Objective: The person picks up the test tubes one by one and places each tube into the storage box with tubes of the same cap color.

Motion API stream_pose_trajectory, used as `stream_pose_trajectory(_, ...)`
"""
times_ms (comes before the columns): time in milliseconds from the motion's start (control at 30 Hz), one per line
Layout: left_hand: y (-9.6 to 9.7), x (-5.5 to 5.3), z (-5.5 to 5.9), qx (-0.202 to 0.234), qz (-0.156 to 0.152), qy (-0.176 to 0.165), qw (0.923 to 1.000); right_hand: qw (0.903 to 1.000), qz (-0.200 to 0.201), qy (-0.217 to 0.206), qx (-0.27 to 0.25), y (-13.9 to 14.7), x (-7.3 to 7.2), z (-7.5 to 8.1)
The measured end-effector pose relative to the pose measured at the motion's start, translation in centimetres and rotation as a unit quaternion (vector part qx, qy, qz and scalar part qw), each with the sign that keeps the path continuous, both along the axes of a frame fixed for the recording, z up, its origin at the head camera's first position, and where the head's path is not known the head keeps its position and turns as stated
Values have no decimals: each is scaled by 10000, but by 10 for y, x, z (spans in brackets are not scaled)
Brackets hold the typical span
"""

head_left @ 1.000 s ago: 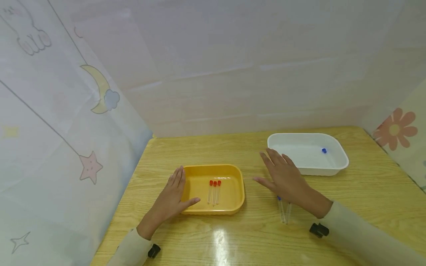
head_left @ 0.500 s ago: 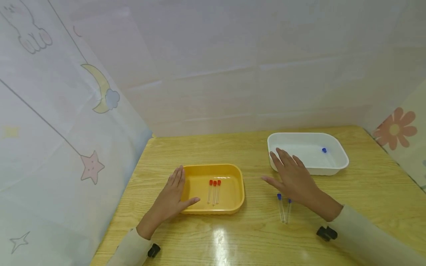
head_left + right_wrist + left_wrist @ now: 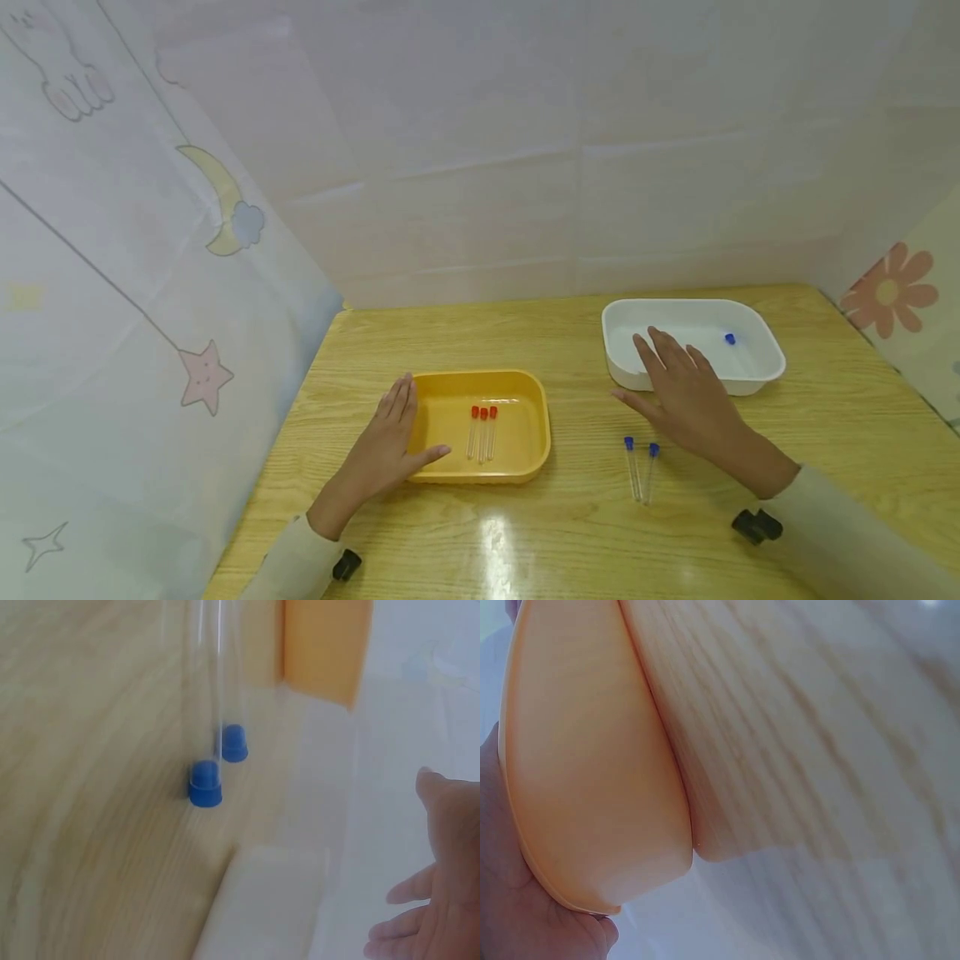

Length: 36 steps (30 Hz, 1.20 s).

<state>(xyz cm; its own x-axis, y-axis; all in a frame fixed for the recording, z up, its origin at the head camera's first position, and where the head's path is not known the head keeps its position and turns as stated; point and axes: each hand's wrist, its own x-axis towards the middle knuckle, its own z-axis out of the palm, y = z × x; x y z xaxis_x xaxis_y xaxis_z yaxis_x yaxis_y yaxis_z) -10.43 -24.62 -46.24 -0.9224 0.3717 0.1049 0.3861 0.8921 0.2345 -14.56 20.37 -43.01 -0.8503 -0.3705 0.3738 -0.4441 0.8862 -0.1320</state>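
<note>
Tubes, blue-capped, are lying at seven o'clock from our right hand, fingers wide and empty; we're apparently steadying the yellow tray, left hand straight-fingered; tube-lifting is requiring a pinch.

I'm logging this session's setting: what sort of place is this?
Likely a makeshift indoor workspace: a wood-grain table, cartoon-printed sheeting behind and beside it, and a yellow tray holding red-capped tubes.
</note>
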Motion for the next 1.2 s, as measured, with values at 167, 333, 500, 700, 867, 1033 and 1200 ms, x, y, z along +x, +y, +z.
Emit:
stream_pose_trajectory(167,0,0,1,3,5,-70,10000,9999,-79,65,30,8,-1,-1)
stream_pose_trajectory(333,0,-1,0,8,-27,-42,10000,9999,-98,141,9,18,-3,-2)
stream_pose_trajectory(500,0,0,0,0,-19,-74,10000,9998,-182,98,-35,27,-5,-1)
stream_pose_trajectory(700,1,1,2,33,-43,9,10000,9994,-298,-26,-151,37,-8,0)
stream_pose_trajectory(867,0,0,1,3,-14,-81,10000,9994,-320,62,-142,48,-12,-2)
stream_pose_trajectory(1033,0,-1,-1,-3,-36,-1,10000,9989,-432,-51,-162,58,-15,-4)
stream_pose_trajectory(1200,0,-1,-1,-7,-46,106,9999,9987,-481,16,-164,69,-20,-6)
